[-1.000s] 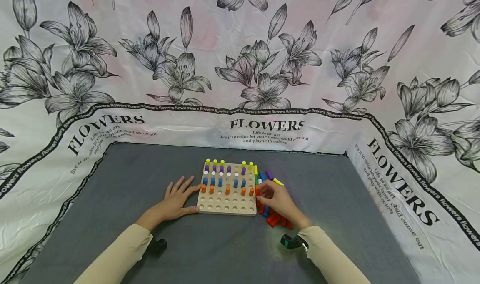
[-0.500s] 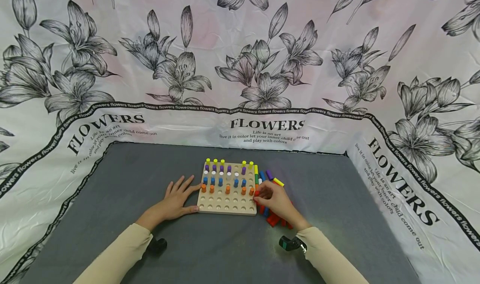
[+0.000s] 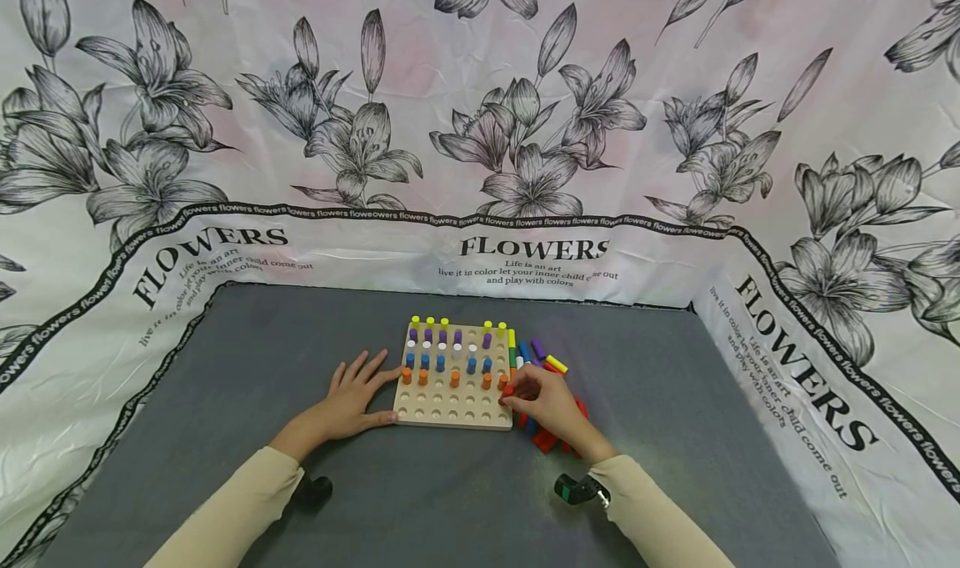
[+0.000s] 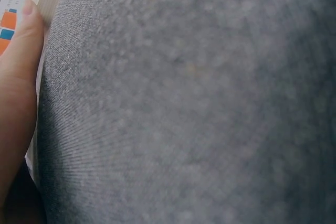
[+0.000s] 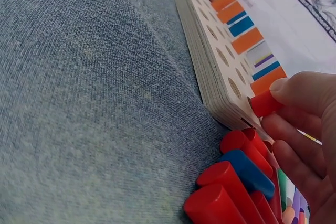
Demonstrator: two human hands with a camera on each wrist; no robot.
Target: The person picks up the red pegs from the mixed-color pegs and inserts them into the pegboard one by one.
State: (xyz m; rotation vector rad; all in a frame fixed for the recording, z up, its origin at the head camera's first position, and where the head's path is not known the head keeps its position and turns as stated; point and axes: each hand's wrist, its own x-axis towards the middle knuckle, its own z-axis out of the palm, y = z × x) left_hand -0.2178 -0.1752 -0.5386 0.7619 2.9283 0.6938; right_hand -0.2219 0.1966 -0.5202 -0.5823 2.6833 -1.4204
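Plainly, the right hand (image 3: 553, 401) pinches a red peg (image 5: 265, 105) between thumb and fingers, at the right side of the board, near its front corner. The peg is a short, smooth, glossy cylinder, tilted in the right wrist view; whether its end is in a hole I cannot tell. The left hand (image 3: 348, 403) lies spread, forefinger and thumb touching the board's left edge. The board (image 3: 453, 407) is pale wood with layered sides and round holes, bearing upright rows: orange pegs (image 3: 454, 379) nearest, then blue, white, purple and yellow. Loose pegs (image 5: 227, 184), mostly red, lie heaped just beside its right edge. Grey cloth (image 3: 442, 501) spreads beneath, with a floral backdrop (image 3: 525, 168) behind.
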